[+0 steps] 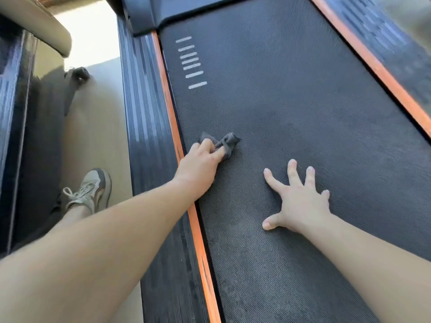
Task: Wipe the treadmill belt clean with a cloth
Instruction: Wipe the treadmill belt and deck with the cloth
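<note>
Grey cloth (pixel 229 142) lies bunched on the treadmill belt (pixel 291 101) under the left hand (pixel 198 166), whose fingers curl over it and grip it; two crumpled ends stick out past the fingertips. This hand sits at the belt's left edge, with the wrist crossing the left orange strip (pixel 172 122). The right hand (pixel 300 201) rests flat on the belt nearer the middle, holding nothing, its fingers spread wide and straight and the thumb angled out toward the person. The two hands are near each other but apart, the left one a little farther up the belt. Both forearms are bare and reach in from the bottom of the view.

The belt is dark with a fine woven texture and shows faint pale smudges. A column of short white bars (pixel 191 62) is printed on it near the left edge, farther up from the cloth. Outside the left orange strip runs a ribbed dark side rail (pixel 144 113); a right orange strip (pixel 373 64) and another ribbed rail (pixel 396 43) border the far side. A dark motor cover (pixel 149 12) closes the top end of the belt.

To the left, a laced sneaker (pixel 93 190) stands on the pale floor (pixel 100 127). Beyond it are a small black wheel (pixel 80 74) and a dark glossy frame (pixel 14 113).
</note>
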